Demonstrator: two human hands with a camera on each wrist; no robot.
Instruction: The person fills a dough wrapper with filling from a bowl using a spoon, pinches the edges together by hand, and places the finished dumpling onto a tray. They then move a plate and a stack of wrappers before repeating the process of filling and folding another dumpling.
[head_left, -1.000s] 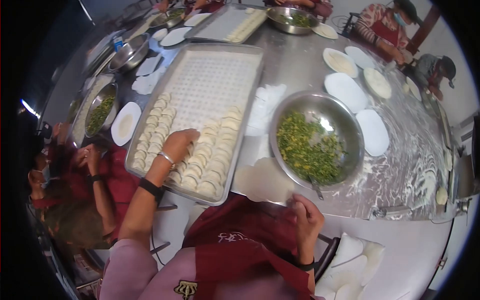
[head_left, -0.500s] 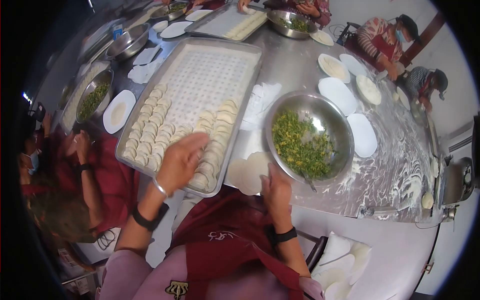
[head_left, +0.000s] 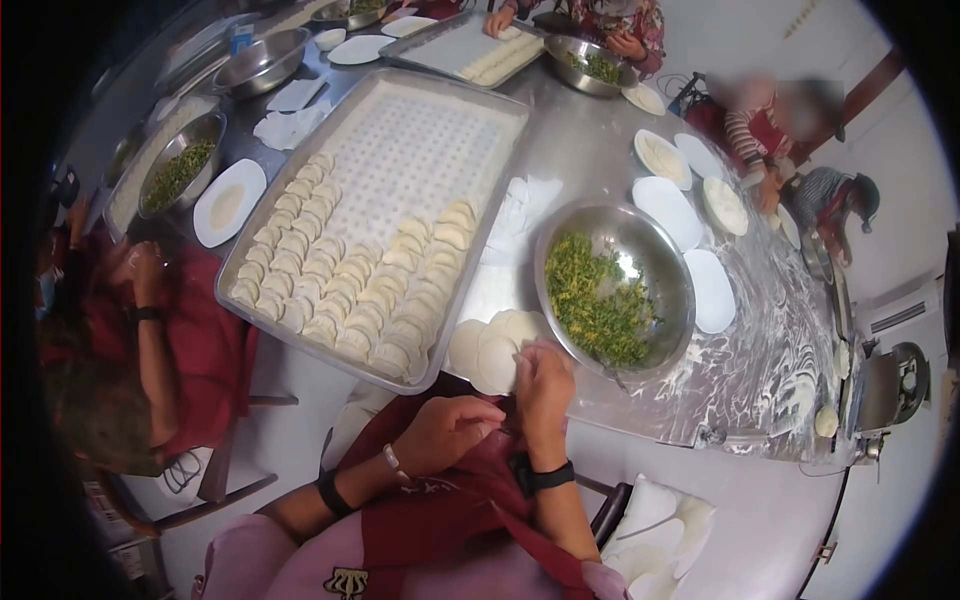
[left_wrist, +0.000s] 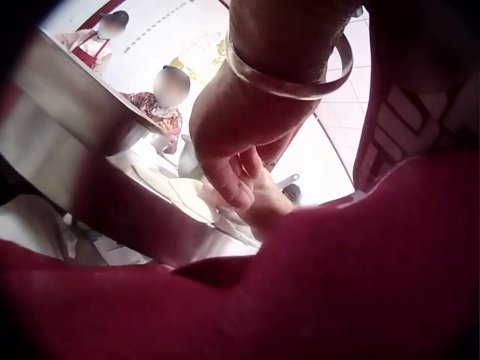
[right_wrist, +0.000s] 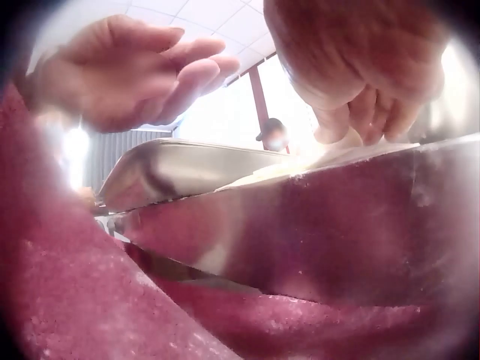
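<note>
A stack of round dough wrappers (head_left: 490,345) lies at the near edge of the steel table, between a long metal tray (head_left: 410,150) and a steel bowl (head_left: 690,290) of chopped green filling (head_left: 595,290). My right hand (head_left: 540,372) rests at the stack's near edge, its curled fingertips (right_wrist: 367,124) pinching a wrapper (right_wrist: 330,161). My left hand (head_left: 455,428) hovers just below the table edge over my red apron, next to the right hand, fingers loose and holding nothing (right_wrist: 150,71). Rows of folded dumplings (head_left: 340,285) fill the tray's near half.
White plates (head_left: 665,205) lie beyond the bowl on the floured table. A second filling bowl (head_left: 180,170) and a plate (head_left: 228,205) sit left of the tray. A person in red (head_left: 150,330) sits close on my left; others work at the far end.
My left hand has left the dumpling tray and dropped back to my lap beside the right hand. My right hand moved up onto the wrapper stack and stays at its edge.
</note>
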